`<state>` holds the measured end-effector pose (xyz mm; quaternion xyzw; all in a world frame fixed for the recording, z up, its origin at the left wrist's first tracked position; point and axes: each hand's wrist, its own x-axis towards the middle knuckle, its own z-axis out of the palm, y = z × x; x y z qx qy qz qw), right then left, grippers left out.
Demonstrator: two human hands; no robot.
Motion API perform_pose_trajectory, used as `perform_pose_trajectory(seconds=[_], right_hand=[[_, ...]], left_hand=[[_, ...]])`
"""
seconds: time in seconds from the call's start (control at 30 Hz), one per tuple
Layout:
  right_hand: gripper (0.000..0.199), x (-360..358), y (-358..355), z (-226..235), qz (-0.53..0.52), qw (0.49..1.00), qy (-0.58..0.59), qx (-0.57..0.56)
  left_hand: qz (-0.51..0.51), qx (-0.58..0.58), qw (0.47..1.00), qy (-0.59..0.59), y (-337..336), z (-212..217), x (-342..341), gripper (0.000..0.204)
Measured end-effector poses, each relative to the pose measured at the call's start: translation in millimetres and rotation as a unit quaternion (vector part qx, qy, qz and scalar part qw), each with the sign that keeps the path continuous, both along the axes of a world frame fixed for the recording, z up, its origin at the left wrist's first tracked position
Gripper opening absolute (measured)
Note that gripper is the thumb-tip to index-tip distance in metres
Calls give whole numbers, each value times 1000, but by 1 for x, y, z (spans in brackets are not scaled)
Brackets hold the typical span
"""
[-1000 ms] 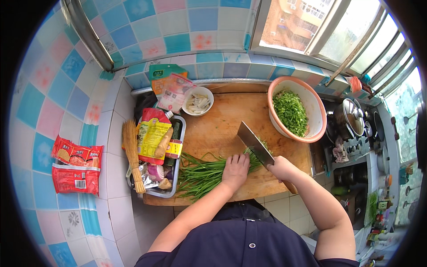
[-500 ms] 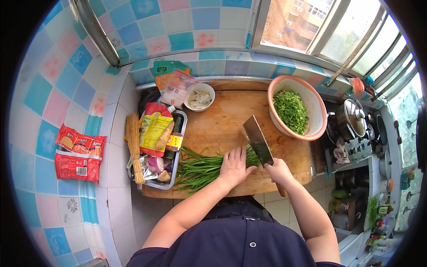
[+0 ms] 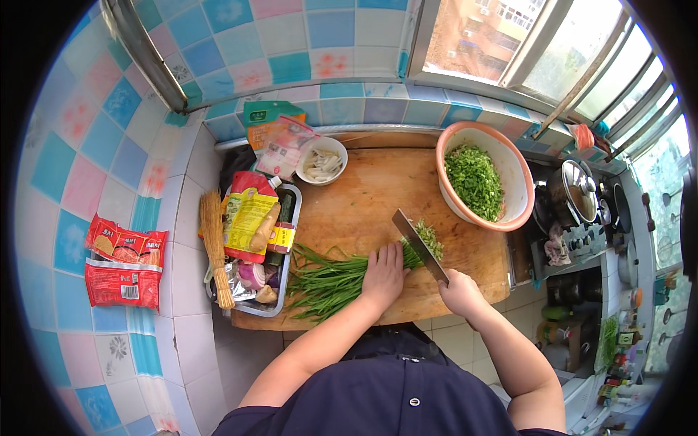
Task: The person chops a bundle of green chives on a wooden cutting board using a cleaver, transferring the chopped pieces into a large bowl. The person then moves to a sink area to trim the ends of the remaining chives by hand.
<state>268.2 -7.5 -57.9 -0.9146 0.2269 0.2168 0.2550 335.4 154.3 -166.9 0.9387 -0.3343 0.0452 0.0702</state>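
Observation:
A bunch of long green Chinese chives (image 3: 329, 283) lies across the wooden cutting board (image 3: 363, 200). My left hand (image 3: 386, 275) presses down on the bunch near its cut end, fingers together over the stalks. In my right hand (image 3: 459, 292) is the handle of a cleaver (image 3: 422, 247), its broad blade standing across the chives just right of my left fingers. Small chopped chive pieces (image 3: 430, 238) lie on the blade's far side. At the back right of the board, a white bowl with an orange rim (image 3: 525, 185) holds chopped greens (image 3: 474, 176).
Left of the chives stands a metal tray (image 3: 280, 309) with a red-yellow pouch (image 3: 249, 218), a purple onion (image 3: 251, 275) and a straw brush (image 3: 214, 247). Behind are a small white bowl (image 3: 339, 149) and packets (image 3: 283, 154). A lidded pot (image 3: 574, 190) is at the right.
The cleaver has come down lower and its blade has tilted more toward the left. Cut chive pieces now show beyond the blade. My left hand stays on the bunch.

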Motion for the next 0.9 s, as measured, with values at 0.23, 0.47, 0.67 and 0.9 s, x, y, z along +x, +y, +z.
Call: perform_pose_trajectory(seconds=[0.23, 0.47, 0.67, 0.9], right_hand=[[26, 36, 5, -40, 47, 998, -9, -31], [29, 40, -17, 12, -24, 982, 149, 113], [30, 6, 10, -49, -59, 997, -51, 17], [25, 3, -12, -16, -136, 973, -42, 181]], left_hand=[[-15, 23, 1000, -7, -1, 4, 0, 62], [3, 13, 1000, -25, 2, 1, 1, 61], [12, 24, 999, -28, -3, 0, -3, 65], [24, -57, 998, -6, 4, 9, -5, 79]])
